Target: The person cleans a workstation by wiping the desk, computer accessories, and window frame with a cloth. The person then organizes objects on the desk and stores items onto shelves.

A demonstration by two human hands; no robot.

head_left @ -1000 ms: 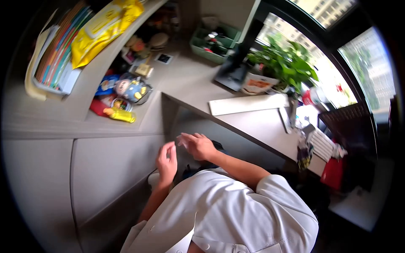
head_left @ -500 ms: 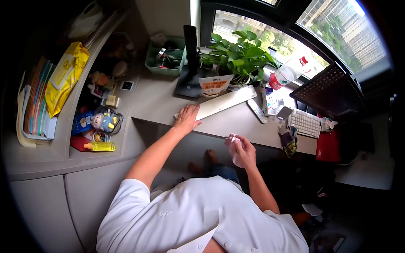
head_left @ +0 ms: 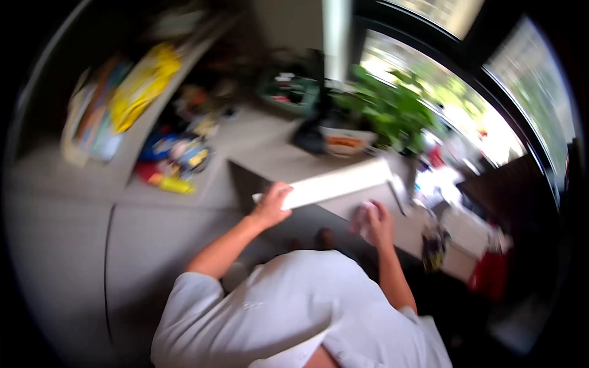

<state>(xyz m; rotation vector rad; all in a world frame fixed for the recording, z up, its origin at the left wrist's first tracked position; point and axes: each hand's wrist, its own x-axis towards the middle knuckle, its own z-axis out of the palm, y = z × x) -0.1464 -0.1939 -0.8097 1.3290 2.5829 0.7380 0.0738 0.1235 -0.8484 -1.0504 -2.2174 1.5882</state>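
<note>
A long white flat bar (head_left: 343, 183) lies slantwise, its left end reaching past the front edge of the desk (head_left: 270, 147). My left hand (head_left: 270, 207) is closed around that left end. Over by the desk's front edge, my right hand (head_left: 378, 224) holds a crumpled pinkish cloth (head_left: 363, 222) and is just below the bar's right half. The cloth does not touch the bar as far as the blurred view shows.
Behind the bar are a leafy plant (head_left: 392, 110), an orange-and-white packet (head_left: 346, 142), a dark stand (head_left: 311, 135) and a green bin (head_left: 288, 95). At right stands a keyboard (head_left: 463, 230); at left, shelves hold a yellow pack (head_left: 142, 87).
My left hand, flat on the bar's end half a second ago, now grips it, and the bar has shifted toward me. The pink cloth remains in my right hand. The view has turned and blurred.
</note>
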